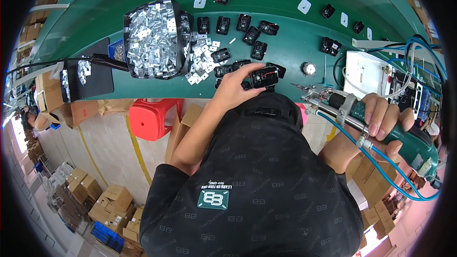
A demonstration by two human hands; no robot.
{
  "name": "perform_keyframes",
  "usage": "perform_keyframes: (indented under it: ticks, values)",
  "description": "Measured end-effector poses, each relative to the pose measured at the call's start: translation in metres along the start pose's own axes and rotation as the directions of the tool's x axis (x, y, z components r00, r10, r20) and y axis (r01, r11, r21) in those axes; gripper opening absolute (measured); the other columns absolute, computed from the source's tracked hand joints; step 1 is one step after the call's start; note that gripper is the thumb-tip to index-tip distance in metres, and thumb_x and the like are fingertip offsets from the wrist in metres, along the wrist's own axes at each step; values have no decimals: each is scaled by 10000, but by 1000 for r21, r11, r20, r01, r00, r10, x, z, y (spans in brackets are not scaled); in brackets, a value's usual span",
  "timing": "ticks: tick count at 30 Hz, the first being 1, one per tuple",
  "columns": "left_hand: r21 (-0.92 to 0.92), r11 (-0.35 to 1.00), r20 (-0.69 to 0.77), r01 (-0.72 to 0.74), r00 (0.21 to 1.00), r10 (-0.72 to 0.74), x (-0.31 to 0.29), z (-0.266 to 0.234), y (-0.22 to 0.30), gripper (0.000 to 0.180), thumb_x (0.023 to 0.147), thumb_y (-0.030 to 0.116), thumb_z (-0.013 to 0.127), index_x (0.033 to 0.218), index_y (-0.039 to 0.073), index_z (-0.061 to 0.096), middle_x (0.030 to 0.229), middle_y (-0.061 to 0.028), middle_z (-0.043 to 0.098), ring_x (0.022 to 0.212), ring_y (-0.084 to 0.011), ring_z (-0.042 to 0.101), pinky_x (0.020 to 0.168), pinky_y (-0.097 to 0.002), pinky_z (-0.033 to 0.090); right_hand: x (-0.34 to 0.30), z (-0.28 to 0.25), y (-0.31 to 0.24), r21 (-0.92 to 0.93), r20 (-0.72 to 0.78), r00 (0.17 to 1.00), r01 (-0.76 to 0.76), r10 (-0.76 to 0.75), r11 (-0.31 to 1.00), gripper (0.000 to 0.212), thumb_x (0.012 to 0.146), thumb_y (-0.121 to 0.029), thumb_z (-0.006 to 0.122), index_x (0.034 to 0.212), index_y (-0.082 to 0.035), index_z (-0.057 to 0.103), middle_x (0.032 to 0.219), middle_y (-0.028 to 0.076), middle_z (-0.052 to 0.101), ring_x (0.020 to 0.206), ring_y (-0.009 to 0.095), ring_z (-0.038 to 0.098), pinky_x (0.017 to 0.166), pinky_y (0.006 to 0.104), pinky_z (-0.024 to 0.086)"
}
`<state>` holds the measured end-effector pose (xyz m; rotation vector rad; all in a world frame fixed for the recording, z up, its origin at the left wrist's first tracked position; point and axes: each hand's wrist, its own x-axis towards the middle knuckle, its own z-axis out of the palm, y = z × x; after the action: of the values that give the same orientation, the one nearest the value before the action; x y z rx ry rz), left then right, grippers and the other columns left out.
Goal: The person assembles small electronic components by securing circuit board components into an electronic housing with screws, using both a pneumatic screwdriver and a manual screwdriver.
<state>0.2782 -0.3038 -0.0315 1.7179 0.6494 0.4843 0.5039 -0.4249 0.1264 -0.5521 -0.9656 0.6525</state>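
Between the thumb and fingers of my left hand point(234, 87) is a black plastic housing point(264, 77) with a thin red wire inside, held over the table's near edge. My right hand point(381, 126) wraps around a green power screwdriver point(410, 143), whose metal nose and blue air hoses point left toward the housing but stay apart from it. Several more black housings lie close behind my left hand, among them one point(259, 50) on the green table. Beside them spreads a pile of small silver metal plates point(202, 61).
A black-lined box point(154, 38) heaped with metal plates stands at the left. A round cluster of screws point(309, 69) sits right of the housings. On the right are a white feeder machine point(357, 74) and blue tubing point(416, 47). A red stool point(150, 119) stands below the table.
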Motion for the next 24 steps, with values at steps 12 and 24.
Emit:
perform_keyframes:
  ticks: [12,24]
  values:
    - [61,998,4,-23,1000,23,-2,1,-6,558,667,82,760,1185,77,554,1172,-99,597,1022,-232,611,853,-343,513,-2,-9,-2,-45,37,999,-13,14,999,584,829,-291,628,1310,-68,381,659,-12,499,602,115,525,580,266,376]
    - [61,998,-1,-22,1000,22,-2,-1,-3,549,671,93,759,1184,87,562,1150,-106,606,1005,-228,617,834,-329,513,0,-2,-1,-35,-26,1000,-15,14,999,431,809,-278,645,1137,-86,441,657,-7,490,587,129,511,576,283,359]
